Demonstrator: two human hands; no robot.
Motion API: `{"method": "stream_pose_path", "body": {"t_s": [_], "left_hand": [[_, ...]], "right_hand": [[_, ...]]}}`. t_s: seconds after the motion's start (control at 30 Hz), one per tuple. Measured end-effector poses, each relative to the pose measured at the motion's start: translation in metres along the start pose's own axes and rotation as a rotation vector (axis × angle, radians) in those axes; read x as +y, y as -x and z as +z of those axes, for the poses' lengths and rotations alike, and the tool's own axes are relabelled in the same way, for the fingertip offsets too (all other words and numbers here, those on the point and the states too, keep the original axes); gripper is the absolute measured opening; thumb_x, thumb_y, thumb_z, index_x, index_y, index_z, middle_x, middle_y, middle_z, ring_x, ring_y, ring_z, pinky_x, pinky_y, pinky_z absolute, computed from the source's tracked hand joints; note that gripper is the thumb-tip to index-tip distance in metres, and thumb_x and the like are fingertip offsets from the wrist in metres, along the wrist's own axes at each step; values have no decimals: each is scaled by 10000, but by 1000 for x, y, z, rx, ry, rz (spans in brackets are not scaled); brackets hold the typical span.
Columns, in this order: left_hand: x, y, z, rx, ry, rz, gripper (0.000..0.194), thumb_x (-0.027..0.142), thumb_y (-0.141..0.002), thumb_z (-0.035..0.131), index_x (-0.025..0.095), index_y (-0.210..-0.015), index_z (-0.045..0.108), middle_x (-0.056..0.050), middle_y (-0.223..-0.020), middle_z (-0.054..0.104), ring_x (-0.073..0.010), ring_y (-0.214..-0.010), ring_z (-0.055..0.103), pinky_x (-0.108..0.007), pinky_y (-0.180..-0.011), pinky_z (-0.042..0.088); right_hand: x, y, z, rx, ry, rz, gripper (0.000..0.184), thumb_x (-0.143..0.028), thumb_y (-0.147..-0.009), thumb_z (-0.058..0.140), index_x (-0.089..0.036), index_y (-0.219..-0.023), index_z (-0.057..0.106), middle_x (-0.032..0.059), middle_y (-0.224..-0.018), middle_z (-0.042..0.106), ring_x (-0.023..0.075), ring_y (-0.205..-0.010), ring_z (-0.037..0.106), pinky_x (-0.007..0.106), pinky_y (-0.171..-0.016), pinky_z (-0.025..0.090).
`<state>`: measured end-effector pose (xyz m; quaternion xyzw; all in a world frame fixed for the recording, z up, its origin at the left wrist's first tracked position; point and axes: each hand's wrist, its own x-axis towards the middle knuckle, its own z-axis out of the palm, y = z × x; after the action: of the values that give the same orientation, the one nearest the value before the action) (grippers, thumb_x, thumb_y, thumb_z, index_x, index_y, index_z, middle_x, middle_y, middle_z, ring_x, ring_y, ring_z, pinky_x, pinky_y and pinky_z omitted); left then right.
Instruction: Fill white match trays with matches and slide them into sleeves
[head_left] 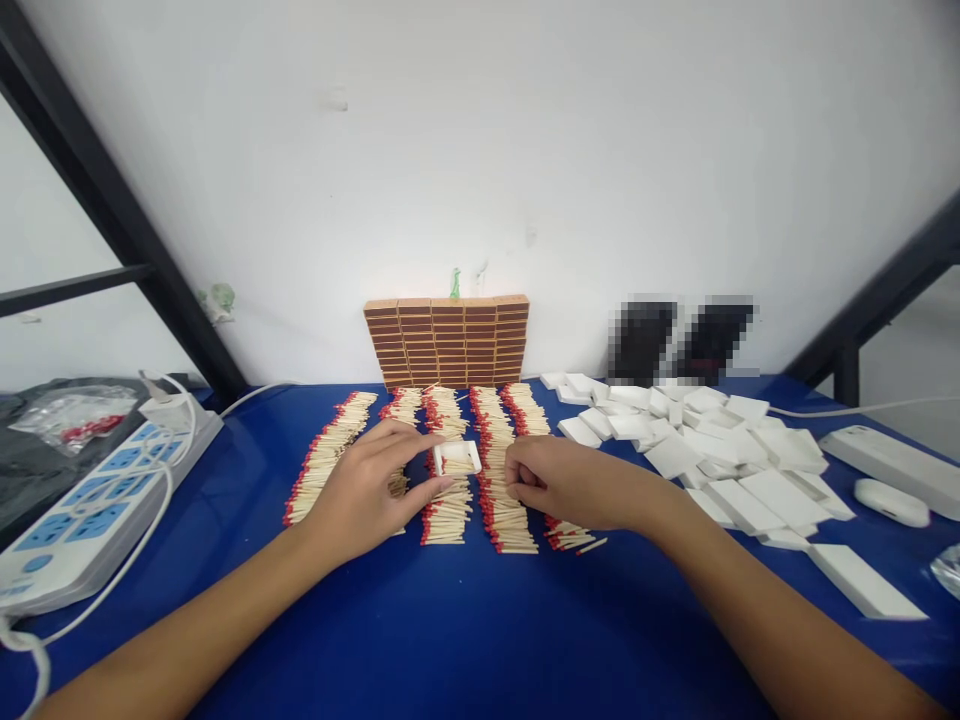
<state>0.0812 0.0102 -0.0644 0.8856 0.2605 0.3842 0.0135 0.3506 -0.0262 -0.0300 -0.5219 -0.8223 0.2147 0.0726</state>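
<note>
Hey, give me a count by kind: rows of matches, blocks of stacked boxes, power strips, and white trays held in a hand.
Rows of matches: 5
Block of stacked boxes: 1
Power strip: 1
White tray held in the left hand: 1
Total: 8

Both hands [367, 490] are bare, the fingers [411, 444] probably slim, though small in view; behind the hands, bare forearms [225, 612] narrow towards them.

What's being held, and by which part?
The left grip holds a white tray by its left end; whether the right grip holds anything is hidden.
</note>
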Motion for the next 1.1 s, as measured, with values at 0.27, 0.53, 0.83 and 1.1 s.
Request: {"method": "stream_pose_path", "body": {"t_s": [0.27, 0.53, 0.83, 1.1], "left_hand": [[-3, 1, 2, -2, -29, 4, 360, 372, -917, 754, 197, -1229, 714, -91, -1003, 756, -232, -968, 671, -395, -855, 598], [-3, 1, 1, 19, -44, -31, 348, 366, -912, 761, 203, -1217, 722, -88, -1039, 759, -234, -987, 665, -394, -872, 583], [2, 3, 1, -47, 29, 2, 399, 347, -917, 760, 217, -1286, 684, -65, -999, 757, -216, -1007, 671, -369, -887, 581], [3, 3, 1, -47, 68, 13, 399, 323, -904, 779, 214, -1277, 687, -58, -1007, 756, -207, -1023, 672, -359, -889, 582]], "right_hand": [[10, -3, 3, 154, -8, -84, 118, -238, -965, 555, -214, -853, 583, 27, -850, 654, 162, -726, 554, 281, -621, 380], [-2, -3, -5, 240, 8, -79, 115, -204, -950, 597, -208, -844, 641, 19, -839, 685, 159, -730, 588, 281, -637, 381], [-15, -8, 4, 341, -35, -221, 99, -142, -953, 618, -191, -884, 669, 18, -873, 691, 137, -701, 558, 277, -689, 402], [-8, -13, 12, 396, -20, -301, 66, -171, -987, 633, -182, -969, 696, 40, -901, 707, 151, -729, 585, 278, -678, 411]]}}
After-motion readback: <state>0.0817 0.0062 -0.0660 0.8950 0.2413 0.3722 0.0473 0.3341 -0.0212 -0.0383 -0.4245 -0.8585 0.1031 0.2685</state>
